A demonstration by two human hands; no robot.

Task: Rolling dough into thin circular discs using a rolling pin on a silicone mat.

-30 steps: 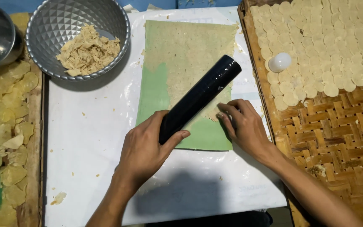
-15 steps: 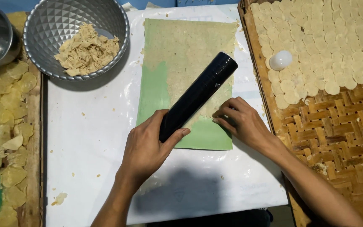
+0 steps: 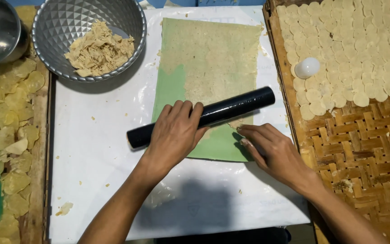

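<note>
- The left hand [image 3: 174, 131] lies palm-down on the black roller [image 3: 201, 116], fingers curled loosely over it, a pressing grip rather than a closed one.
- The roller lies tilted across the green mat [image 3: 177, 86], on a thin dough sheet [image 3: 217, 58].
- Just right of that grip, the right hand [image 3: 271, 151] presses flat fingertips [image 3: 244, 135] on the mat's edge, holding nothing.
- Up and left stands a bowl [image 3: 46, 45] of scraps; right, a woven tray [image 3: 362, 144] of discs.
</note>
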